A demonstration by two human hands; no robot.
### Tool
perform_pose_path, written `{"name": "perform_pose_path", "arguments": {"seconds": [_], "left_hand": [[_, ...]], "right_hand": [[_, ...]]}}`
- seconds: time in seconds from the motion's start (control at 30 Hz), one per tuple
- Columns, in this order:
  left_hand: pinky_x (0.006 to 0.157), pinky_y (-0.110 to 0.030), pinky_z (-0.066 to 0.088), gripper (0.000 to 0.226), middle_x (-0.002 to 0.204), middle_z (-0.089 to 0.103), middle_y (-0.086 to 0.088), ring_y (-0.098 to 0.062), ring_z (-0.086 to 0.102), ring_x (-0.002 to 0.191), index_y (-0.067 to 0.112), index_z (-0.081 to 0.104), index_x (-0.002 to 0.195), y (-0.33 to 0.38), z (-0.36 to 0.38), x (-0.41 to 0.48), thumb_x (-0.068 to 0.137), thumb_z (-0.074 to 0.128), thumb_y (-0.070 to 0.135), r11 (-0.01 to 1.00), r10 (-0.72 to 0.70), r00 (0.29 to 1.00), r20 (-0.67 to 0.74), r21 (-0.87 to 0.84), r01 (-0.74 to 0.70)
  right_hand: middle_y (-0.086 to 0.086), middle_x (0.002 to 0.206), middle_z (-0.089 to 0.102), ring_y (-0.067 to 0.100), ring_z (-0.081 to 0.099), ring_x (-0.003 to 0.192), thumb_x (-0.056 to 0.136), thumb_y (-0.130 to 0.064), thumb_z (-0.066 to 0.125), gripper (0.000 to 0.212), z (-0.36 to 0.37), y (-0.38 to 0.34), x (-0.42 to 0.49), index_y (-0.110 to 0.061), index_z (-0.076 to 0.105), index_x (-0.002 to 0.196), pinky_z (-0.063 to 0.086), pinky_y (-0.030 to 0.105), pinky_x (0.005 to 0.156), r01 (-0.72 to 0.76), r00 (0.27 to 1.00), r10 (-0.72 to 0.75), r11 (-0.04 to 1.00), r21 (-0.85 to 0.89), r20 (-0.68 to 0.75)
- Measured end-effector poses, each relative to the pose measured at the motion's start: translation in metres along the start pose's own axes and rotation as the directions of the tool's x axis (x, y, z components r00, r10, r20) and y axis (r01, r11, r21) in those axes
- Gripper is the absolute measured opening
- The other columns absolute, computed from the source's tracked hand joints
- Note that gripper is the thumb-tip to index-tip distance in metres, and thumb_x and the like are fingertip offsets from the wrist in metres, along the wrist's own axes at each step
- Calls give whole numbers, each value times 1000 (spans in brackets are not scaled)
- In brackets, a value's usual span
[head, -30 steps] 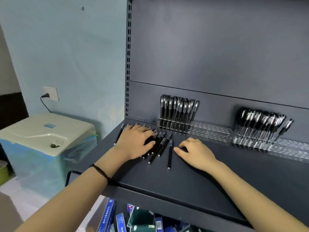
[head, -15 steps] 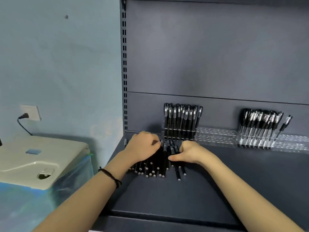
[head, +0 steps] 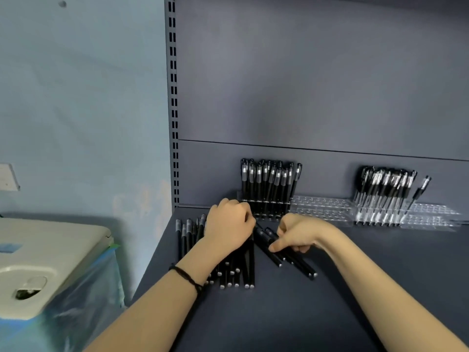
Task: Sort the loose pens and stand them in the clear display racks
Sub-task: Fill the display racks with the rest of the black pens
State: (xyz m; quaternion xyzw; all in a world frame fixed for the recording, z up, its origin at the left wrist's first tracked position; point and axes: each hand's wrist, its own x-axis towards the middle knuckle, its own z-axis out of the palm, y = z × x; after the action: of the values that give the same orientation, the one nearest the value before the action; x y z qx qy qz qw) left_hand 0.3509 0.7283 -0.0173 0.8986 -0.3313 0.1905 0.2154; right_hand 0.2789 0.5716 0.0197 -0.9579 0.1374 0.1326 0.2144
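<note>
A pile of loose black pens (head: 236, 271) lies on the dark shelf (head: 291, 313), its caps pointing toward the back. My left hand (head: 228, 228) lies on top of the pile with curled fingers gripping several pens. My right hand (head: 298, 232) holds a few pens (head: 291, 260) that slant out to the right of the pile. Behind them, black pens (head: 269, 184) stand in the left end of a clear rack (head: 319, 207). A second clear rack (head: 431, 214) at the right holds several pens (head: 385, 191) with clear barrels.
A slotted shelf upright (head: 173, 97) and a blue wall bound the left side. A white lidded bin (head: 38, 262) wrapped in plastic stands lower left, beyond the shelf's edge. The dark back panel (head: 317, 72) rises behind the racks.
Both hands went from lying flat on spread-out pens to curling round them. The pens were drawn together into a pile, and my right hand pulled a few out to the right.
</note>
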Motion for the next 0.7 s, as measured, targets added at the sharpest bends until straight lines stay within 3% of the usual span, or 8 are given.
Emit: {"name": "perform_pose_path", "arguments": {"seconds": [0.17, 0.3, 0.43, 0.53, 0.6, 0.7], "left_hand": [[77, -33, 47, 22, 86, 66, 3, -18, 54, 90, 19, 70, 96, -5, 0, -2, 95, 50, 28, 991, 32, 995, -99, -126, -44], [80, -32, 47, 19, 90, 67, 8, -12, 55, 94, 21, 69, 96, -7, 2, -6, 94, 53, 31, 979, -54, 996, -75, -199, 38], [82, -22, 47, 24, 93, 68, 13, -3, 60, 93, 24, 70, 98, -2, 0, -6, 94, 55, 42, 884, -158, 987, 13, -445, 147], [79, -6, 40, 37, 102, 70, 15, 6, 61, 96, 23, 71, 108, 11, -7, -7, 95, 51, 50, 707, -241, 964, 111, -661, 253], [90, -14, 43, 46, 107, 72, 10, -1, 64, 103, 22, 72, 112, 15, -13, -5, 94, 46, 55, 516, -242, 943, 228, -793, 324], [102, -36, 46, 57, 111, 73, 1, -16, 67, 108, 17, 70, 114, 20, -21, -4, 88, 43, 60, 212, -161, 919, 360, -897, 388]], "right_hand": [[-1, 67, 47, 12, 44, 55, 78, -22, 71, 25, 0, 9, 4, -14, 47, 80, 36, 20, 45, 76, 994, -73, 996, 36, -80], [-1, 75, 67, 12, 63, 71, 77, -23, 78, 16, 7, 25, 13, -15, 64, 76, 51, 30, 68, 217, 971, -179, 937, 272, -155], [-8, 59, 59, 4, 56, 57, 85, -17, 72, 26, 11, 21, 2, -17, 57, 64, 44, 16, 57, 385, 921, -285, 765, 516, -265], [-4, 65, 58, 5, 53, 62, 89, -11, 67, 18, 16, 8, -9, -14, 61, 72, 44, 16, 61, 495, 867, -399, 620, 609, -299], [-4, 71, 61, 4, 56, 67, 89, -10, 66, 10, 16, -1, -12, -13, 67, 80, 46, 16, 66, 528, 839, -456, 543, 653, -299], [-11, 71, 64, -1, 58, 69, 90, -11, 65, 7, 18, -8, -14, -12, 69, 85, 47, 15, 69, 530, 826, -506, 544, 651, -249]]}}
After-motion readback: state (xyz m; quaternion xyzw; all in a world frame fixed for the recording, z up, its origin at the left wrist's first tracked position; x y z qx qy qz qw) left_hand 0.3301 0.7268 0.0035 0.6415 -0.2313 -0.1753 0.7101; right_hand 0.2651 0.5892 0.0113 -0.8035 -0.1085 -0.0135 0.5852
